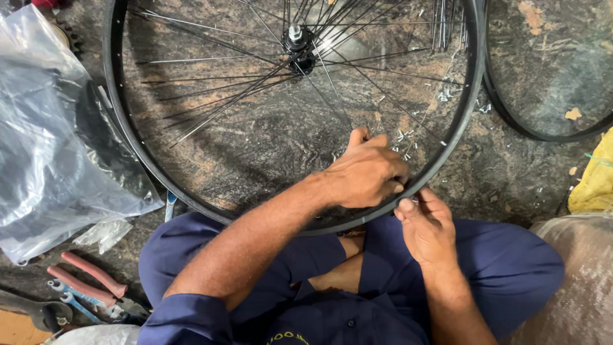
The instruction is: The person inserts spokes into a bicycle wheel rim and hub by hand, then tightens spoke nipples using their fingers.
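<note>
Head view: black rim (131,144) lying over the person's crossed legs and the stone floor (511,172), hub (299,45) near its top, thin spokes (242,96) fanning out from hub, many loose and bunched on hub's left side. Left hand (365,174) inside the rim at its near edge, fingers curled tight, pinching something small against the rim wall; what it pinches is hidden by the fingers, likely a spoke end but cannot tell. Right hand (426,229) just outside the rim at the same spot, thumb pressed on the rim's outer edge, fingers curled under, narrow; whether it holds anything cannot tell. Both hands almost touching, rim between them. Small silver nipples (403,137) scattered on the floor inside the rim, just above left hand. Second rim (511,121) right of the main rim, partly cut off by frame. Clear plastic bag (45,140) left of rim, overlapping its left edge. Red-handled pliers (96,278) lower left of rim, on the floor beside the person's left knee, blue spanner (73,303) just beside them. Yellow cloth (597,179) far right of rim. Person in dark blue clothes (504,262), sitting.
</note>
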